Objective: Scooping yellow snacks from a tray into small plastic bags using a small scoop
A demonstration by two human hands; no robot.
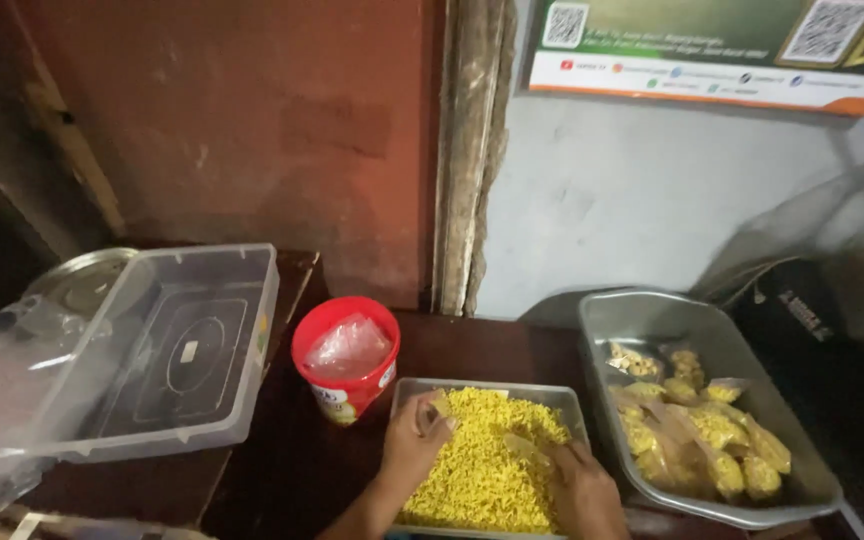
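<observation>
A grey metal tray (482, 386) heaped with small yellow pieces (482, 470) lies at the bottom centre. My left hand (414, 440) rests at the heap's left edge, fingers curled around a small clear plastic bag. My right hand (580, 485) lies on the heap's right side, fingers down in the yellow pieces, touching the same clear plastic. A larger metal tray (642, 315) to the right holds several filled clear bags of the yellow food (712, 435).
A red plastic tub (344, 350) with clear bags inside stands left of the tray. A clear plastic box (182, 350) sits on a wooden table at the left. A red wall, a wooden post and a grey wall with a poster stand behind.
</observation>
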